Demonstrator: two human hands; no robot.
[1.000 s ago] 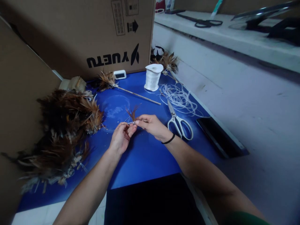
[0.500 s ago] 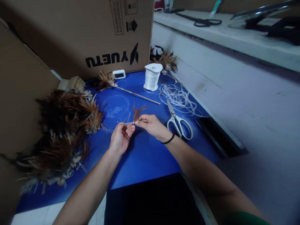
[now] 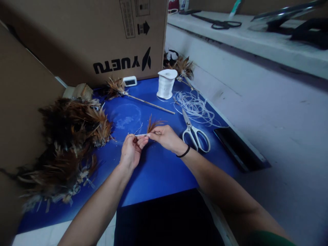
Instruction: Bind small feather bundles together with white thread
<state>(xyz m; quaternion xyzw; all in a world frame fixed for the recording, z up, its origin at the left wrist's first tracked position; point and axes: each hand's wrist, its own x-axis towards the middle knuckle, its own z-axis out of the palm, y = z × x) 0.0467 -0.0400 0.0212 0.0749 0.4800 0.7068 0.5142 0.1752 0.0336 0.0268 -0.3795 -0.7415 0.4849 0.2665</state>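
My right hand (image 3: 166, 137) pinches a small tuft of brown feathers (image 3: 153, 124) by its base, just above the blue mat (image 3: 153, 171). My left hand (image 3: 132, 151) is closed close beside it, its fingertips gripping a thin white string (image 3: 137, 132) that runs to the tuft's base. Both hands hover over the middle of the mat, fingers nearly touching.
A pile of brown feathers (image 3: 69, 140) lies left. White scissors (image 3: 194, 131), loose white string (image 3: 194, 107) and a string spool (image 3: 166, 83) lie right. A feathered stick (image 3: 138, 97), a small white device (image 3: 130, 81) and a cardboard box (image 3: 102, 37) stand behind. A dark phone (image 3: 241, 148) rests at the mat's right edge.
The feather tuft has turned in my right hand, its tips swinging from the left over to the right. Both hands stayed in about the same place.
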